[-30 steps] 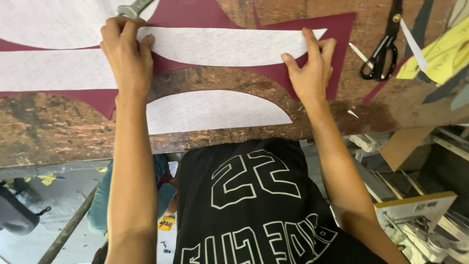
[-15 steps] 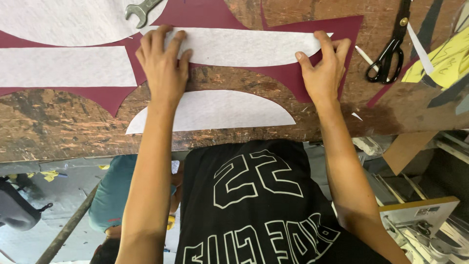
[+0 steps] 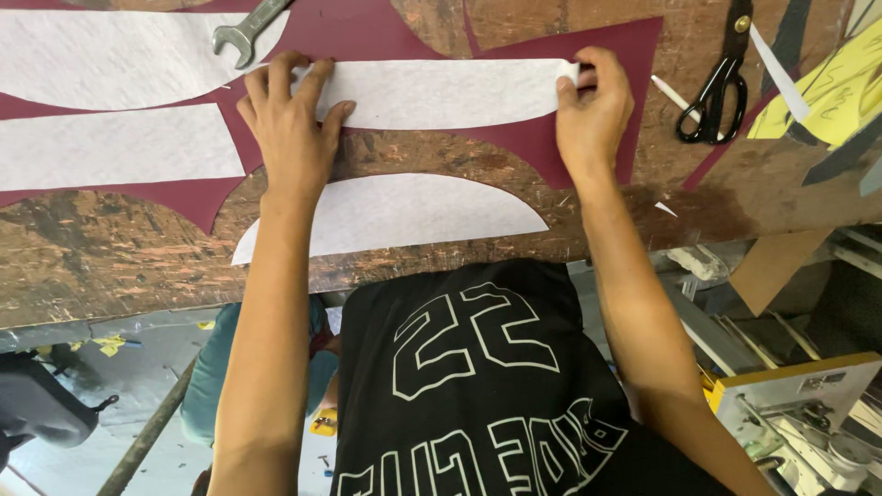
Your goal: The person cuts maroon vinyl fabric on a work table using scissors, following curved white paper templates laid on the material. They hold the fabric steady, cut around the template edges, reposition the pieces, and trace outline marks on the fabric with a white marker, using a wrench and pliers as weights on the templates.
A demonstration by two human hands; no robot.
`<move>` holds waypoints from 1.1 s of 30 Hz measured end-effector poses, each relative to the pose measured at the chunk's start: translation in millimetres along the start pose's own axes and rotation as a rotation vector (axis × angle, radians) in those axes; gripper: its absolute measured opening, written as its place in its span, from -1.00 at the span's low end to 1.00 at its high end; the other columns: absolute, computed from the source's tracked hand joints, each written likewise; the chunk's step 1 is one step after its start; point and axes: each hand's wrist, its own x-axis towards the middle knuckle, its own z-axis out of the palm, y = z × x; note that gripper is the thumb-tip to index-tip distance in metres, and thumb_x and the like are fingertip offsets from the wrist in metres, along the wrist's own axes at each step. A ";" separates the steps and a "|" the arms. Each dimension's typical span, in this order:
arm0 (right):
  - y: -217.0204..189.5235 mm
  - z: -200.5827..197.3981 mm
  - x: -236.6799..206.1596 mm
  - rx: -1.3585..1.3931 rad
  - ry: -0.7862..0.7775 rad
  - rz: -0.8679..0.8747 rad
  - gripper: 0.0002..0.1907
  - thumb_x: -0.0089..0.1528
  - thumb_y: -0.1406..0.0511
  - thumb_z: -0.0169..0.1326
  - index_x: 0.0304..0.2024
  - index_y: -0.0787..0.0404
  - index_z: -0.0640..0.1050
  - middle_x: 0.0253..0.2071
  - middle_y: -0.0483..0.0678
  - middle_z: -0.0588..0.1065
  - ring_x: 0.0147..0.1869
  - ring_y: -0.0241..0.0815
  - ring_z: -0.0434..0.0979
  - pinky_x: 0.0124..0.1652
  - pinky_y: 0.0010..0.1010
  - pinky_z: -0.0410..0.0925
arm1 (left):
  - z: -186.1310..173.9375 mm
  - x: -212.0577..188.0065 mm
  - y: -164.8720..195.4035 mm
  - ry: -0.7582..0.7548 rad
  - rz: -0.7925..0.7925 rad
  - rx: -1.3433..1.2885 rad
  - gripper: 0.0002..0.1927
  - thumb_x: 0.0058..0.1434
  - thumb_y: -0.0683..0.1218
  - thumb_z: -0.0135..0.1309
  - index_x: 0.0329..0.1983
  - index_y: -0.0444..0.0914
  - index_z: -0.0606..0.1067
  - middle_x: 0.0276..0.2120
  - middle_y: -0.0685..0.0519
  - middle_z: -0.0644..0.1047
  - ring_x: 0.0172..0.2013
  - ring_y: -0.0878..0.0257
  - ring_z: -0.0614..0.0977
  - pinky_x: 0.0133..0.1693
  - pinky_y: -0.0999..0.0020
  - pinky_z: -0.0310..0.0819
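A long white fabric strip [image 3: 441, 92] lies across a dark red sheet [image 3: 358, 32] on the worn wooden table [image 3: 110, 248]. My left hand [image 3: 289, 124] presses flat on the strip's left end, fingers spread. My right hand [image 3: 593, 110] pinches the strip's right end between thumb and fingers, lifting the corner slightly. A white half-moon piece [image 3: 404, 216] lies just below, near the table's front edge. Two more white pieces, an upper one [image 3: 110, 55] and a lower one [image 3: 110, 147], lie to the left on the red sheet.
A steel wrench [image 3: 248, 28] rests at the top beside my left hand. Black scissors [image 3: 717, 83] lie to the right of my right hand, with yellow and dark scraps [image 3: 827, 83] beyond. A machine [image 3: 790, 404] stands at the lower right, below table level.
My left hand has slid right along the strip, away from the wrench. My right hand went from lying flat on the red sheet to pinching the strip's right end.
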 end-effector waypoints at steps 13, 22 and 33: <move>22.3 -28.4 13.7 0.170 -0.058 0.169 -0.76 0.31 0.52 0.17 -0.11 0.26 0.36 -0.04 -0.11 0.30 -0.13 -0.33 0.54 -0.32 -0.40 0.47 | 15.7 5.3 23.6 0.029 0.067 -0.017 -0.47 0.17 0.00 0.41 0.22 -0.12 0.57 0.17 0.11 0.42 0.17 0.04 0.36 0.15 0.05 0.18; 27.6 -30.8 15.2 0.084 -0.010 0.067 -0.53 0.27 0.53 0.28 0.17 0.19 0.43 -0.11 -0.12 0.45 -0.18 -0.34 0.45 -0.23 -0.50 0.38 | 14.9 3.4 21.2 0.011 0.056 -0.030 -0.47 0.16 -0.02 0.42 0.20 -0.13 0.58 0.19 0.11 0.42 0.17 0.03 0.36 0.15 0.05 0.18; 32.7 -33.9 12.0 0.089 0.001 -0.040 -0.53 0.27 0.57 0.29 0.16 0.22 0.44 -0.09 -0.09 0.40 -0.10 -0.32 0.43 -0.16 -0.51 0.39 | 9.1 3.8 22.2 -0.012 0.081 -0.041 -0.46 0.14 -0.02 0.43 0.21 -0.14 0.58 0.19 0.11 0.42 0.16 0.03 0.36 0.16 0.04 0.17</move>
